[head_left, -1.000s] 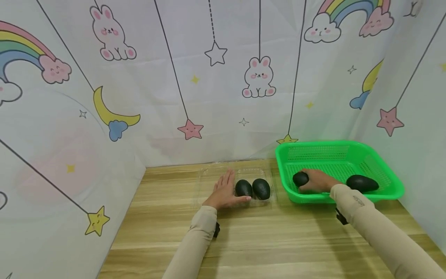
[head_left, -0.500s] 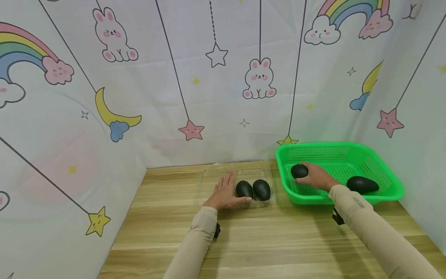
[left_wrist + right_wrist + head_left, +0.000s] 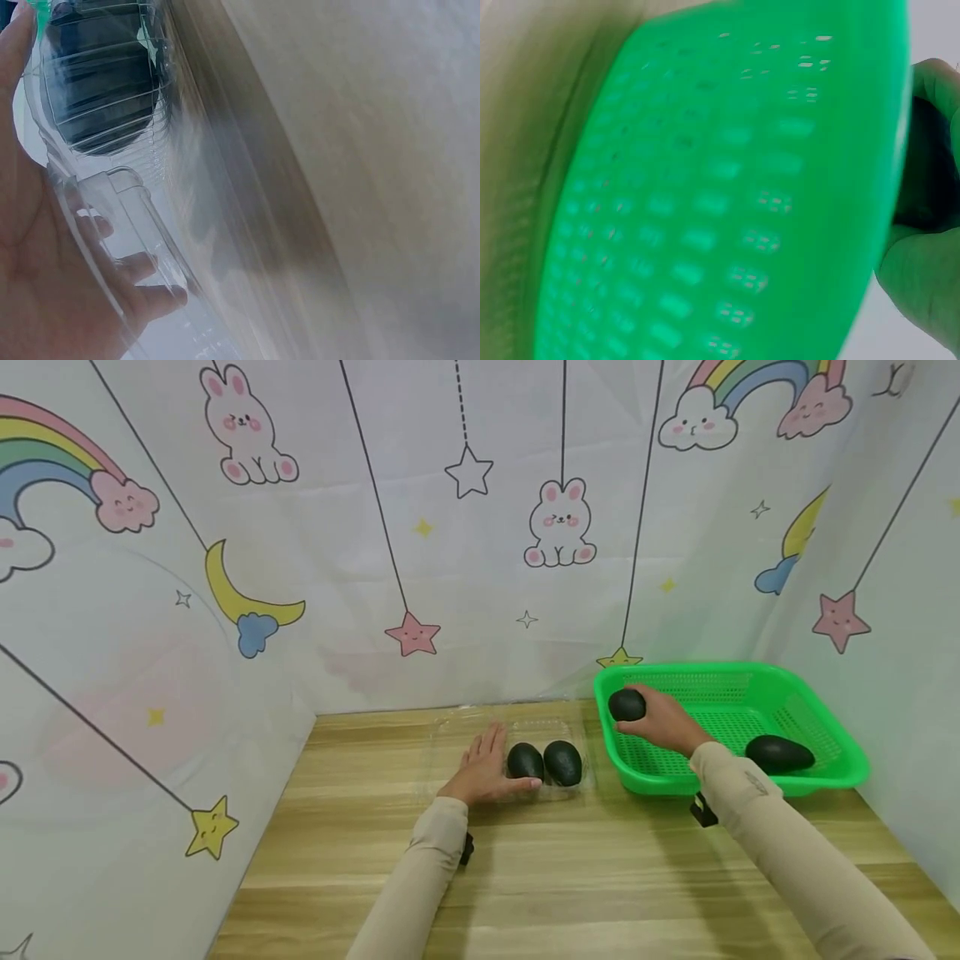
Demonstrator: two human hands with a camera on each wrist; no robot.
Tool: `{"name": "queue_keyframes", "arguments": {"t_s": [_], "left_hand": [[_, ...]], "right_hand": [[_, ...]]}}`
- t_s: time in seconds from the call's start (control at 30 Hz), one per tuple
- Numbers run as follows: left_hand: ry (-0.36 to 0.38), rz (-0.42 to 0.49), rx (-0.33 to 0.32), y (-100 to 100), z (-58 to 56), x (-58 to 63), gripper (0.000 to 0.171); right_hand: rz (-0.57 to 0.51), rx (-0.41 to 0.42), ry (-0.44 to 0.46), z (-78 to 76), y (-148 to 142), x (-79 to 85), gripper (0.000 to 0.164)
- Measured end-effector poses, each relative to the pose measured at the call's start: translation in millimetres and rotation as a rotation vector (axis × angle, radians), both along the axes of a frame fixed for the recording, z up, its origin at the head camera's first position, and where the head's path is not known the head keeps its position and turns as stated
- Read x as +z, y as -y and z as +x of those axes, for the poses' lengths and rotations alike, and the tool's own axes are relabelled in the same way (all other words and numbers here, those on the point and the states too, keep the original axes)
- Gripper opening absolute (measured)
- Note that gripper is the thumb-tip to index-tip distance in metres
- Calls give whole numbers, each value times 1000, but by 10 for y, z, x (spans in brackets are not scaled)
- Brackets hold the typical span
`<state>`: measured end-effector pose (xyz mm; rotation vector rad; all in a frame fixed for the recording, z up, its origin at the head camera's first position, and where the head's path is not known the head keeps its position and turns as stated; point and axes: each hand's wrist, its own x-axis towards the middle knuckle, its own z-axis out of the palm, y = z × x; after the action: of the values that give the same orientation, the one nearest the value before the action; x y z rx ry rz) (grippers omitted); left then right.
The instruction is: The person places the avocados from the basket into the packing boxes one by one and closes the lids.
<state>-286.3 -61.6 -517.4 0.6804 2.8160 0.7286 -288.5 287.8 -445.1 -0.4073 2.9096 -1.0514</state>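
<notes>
My right hand (image 3: 666, 722) grips a dark avocado (image 3: 626, 705) over the left side of the green basket (image 3: 684, 683). In the right wrist view, thumb and finger hold the avocado (image 3: 924, 169) beyond the basket's rim. Another avocado (image 3: 780, 753) lies in the basket at the right. My left hand (image 3: 482, 775) rests with straight fingers on the clear plastic clamshell (image 3: 543, 727), its thumb toward two avocados (image 3: 563, 764) lying side by side in the container's right half. In the left wrist view, fingertips (image 3: 161, 300) show past the clamshell's edge (image 3: 112, 184).
The wood-grain table (image 3: 555, 885) carries both containers, the basket standing just right of the clamshell. A white printed cloth (image 3: 480, 577) hangs behind and on both sides. The basket's raised rim stands between its inside and the clamshell.
My right hand has lifted the avocado from the basket's floor and carried it up and left toward the rim. My left hand stays in place on the clamshell.
</notes>
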Motion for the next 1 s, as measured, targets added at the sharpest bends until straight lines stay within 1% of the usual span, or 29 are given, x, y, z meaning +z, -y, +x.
{"name": "queue_keyframes", "arguments": {"t_s": [0.17,0.3,0.47,0.57,0.7,1.0], "left_hand": [[3,-10,2,3,-3,-12,120],[4,-10,-2,7,-2,-9,121],[4,-10,-2,7,-14,-1,121],[4,-10,-1,4,-21,15,121],[-1,-9,-5,-3,-36,21,120],[0,-13,-9,15,-57,-18,123]], "right_hand": [[9,-5,-17,-61,96,48,68],[18,-3,-28,-98,175,89,68],[2,8,-49,-140,314,138,67],[3,7,-64,-161,414,161,70],[11,19,-74,-198,553,156,71],[1,58,-56,-306,915,85,64]]}}
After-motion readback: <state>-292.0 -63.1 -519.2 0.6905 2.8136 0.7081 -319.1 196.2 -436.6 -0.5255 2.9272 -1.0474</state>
